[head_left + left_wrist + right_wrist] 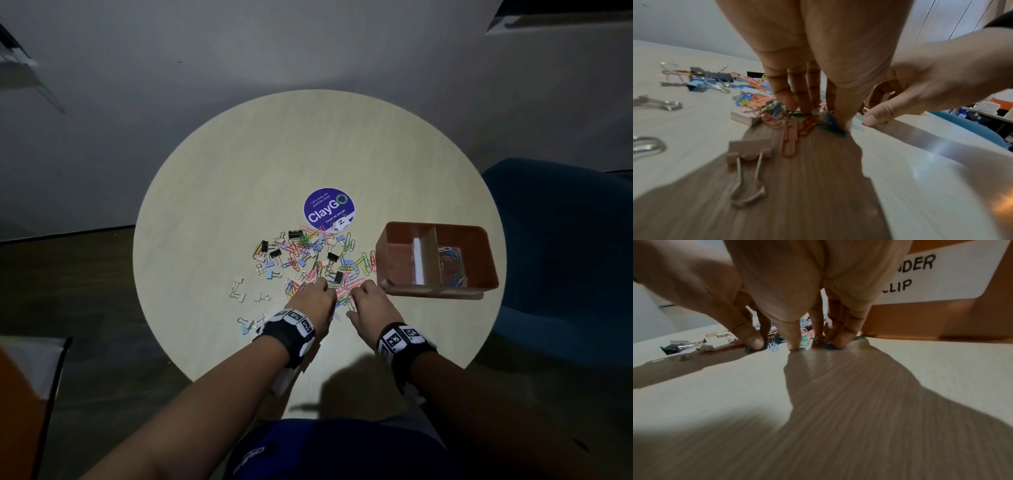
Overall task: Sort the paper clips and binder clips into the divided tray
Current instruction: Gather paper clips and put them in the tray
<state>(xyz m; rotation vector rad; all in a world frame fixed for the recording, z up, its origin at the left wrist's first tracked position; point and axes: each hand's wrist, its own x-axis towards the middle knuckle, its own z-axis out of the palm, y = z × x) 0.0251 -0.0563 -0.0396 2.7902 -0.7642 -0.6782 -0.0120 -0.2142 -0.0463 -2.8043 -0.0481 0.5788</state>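
Orange-brown tray, multicoloured paper clips, black binder clips, purple sticker

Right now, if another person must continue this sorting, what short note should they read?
Left hand: fingertips down in the mixed pile of coloured paper clips and binder clips, gathering paper clips.
Right hand: same, beside the orange divided tray.
Done: some paper clips lie in the tray's right compartment.
Left: the left compartment shows no clips; most of the pile stays on the round pale wooden table.
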